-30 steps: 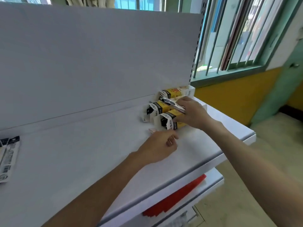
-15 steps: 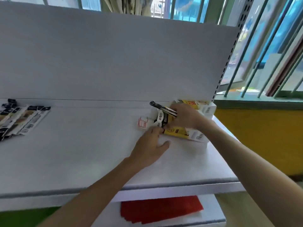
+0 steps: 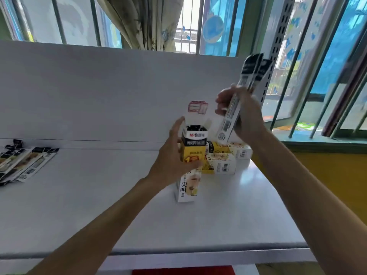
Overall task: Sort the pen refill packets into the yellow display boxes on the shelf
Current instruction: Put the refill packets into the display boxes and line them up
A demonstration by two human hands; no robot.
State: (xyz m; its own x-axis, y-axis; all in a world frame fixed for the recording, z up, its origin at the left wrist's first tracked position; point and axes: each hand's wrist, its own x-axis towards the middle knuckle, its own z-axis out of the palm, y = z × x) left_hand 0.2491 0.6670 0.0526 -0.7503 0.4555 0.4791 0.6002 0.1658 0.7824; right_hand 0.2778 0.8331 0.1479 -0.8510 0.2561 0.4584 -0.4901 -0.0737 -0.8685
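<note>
On the shelf [image 3: 79, 195], the left grip [image 3: 169, 161] clasps an upright yellow display box [image 3: 193, 155] marked "M&G" and "1元". The right grip [image 3: 248, 120] grasps barcoded refill packets [image 3: 230, 118] beside it.

Boxes: 3; one upright box [image 3: 193, 149], two lying boxes [image 3: 220, 165] just right of it.
Held packets [image 3: 232, 114]: at least 2, above right of the upright box.
Loose packets [image 3: 29, 165]: several, well left of the upright box; count unclear.
</note>
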